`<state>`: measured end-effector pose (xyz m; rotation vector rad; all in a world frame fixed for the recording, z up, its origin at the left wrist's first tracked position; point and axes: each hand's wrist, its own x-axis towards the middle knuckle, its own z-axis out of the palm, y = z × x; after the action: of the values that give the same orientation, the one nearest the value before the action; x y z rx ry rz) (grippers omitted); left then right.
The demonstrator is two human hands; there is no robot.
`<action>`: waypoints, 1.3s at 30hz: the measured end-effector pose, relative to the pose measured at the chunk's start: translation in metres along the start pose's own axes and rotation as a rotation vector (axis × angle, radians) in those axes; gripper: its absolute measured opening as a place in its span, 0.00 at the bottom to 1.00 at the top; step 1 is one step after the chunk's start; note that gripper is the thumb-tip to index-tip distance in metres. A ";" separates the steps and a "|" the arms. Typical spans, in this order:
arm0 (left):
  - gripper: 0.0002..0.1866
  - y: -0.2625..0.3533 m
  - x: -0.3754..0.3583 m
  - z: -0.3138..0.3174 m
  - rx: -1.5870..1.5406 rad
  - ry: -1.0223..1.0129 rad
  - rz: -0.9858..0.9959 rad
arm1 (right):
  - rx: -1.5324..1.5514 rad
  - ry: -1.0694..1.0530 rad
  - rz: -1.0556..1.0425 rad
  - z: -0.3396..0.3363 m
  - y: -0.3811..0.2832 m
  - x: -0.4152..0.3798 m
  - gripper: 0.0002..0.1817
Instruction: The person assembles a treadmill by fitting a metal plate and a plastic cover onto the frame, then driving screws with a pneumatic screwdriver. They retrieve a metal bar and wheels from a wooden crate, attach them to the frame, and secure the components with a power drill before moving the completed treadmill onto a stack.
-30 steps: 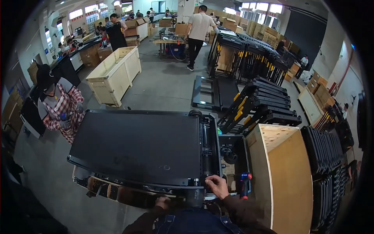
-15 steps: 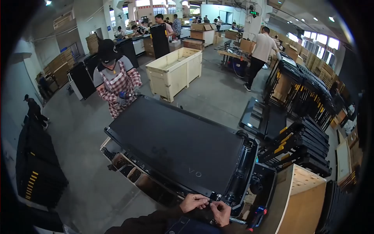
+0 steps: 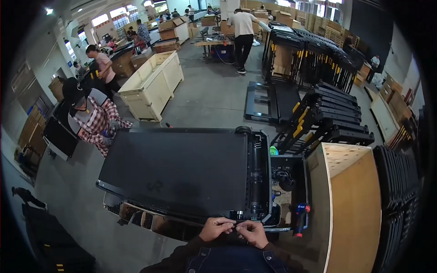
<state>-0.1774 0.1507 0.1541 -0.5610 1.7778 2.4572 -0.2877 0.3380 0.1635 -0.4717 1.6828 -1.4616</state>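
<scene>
A black treadmill base (image 3: 182, 168) lies flat in front of me, its dark roller (image 3: 256, 182) showing at the right end. My left hand (image 3: 217, 228) and my right hand (image 3: 253, 233) meet at the near right corner of the base. Thumb and fingers of each are pinched together, tips almost touching. Whatever is between them is too small to make out. Right of my right hand, a red and blue power screwdriver (image 3: 301, 219) rests at the edge of a black tray (image 3: 306, 182). Parts bins (image 3: 146, 220) sit under the base's near edge.
Across the left end stands a co-worker in a checked apron (image 3: 93, 113). A wooden crate (image 3: 152, 86) is behind the base. An open plywood box (image 3: 353, 195) stands close on my right, near stacked black frames (image 3: 337, 113). Another person (image 3: 243, 34) is farther back.
My view has swung to the right, so the treadmill base now lies more level across it. Both hands stay pinched together at the same corner.
</scene>
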 end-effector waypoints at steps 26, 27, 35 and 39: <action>0.13 0.003 0.009 0.039 0.157 0.264 0.254 | 0.430 0.111 0.028 0.012 0.011 0.010 0.08; 0.12 0.003 0.009 0.039 0.031 0.283 0.176 | 0.432 0.114 0.031 0.011 0.011 0.011 0.08; 0.10 0.006 0.004 0.047 0.210 0.368 0.274 | 0.394 0.103 -0.026 0.009 -0.008 0.017 0.05; 0.08 0.011 0.013 0.047 0.234 0.421 0.415 | 0.373 0.120 -0.078 0.014 -0.018 0.020 0.08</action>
<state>-0.2043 0.1890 0.1725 -0.8053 2.5335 2.4471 -0.2929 0.3101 0.1744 -0.2509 1.4469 -1.8436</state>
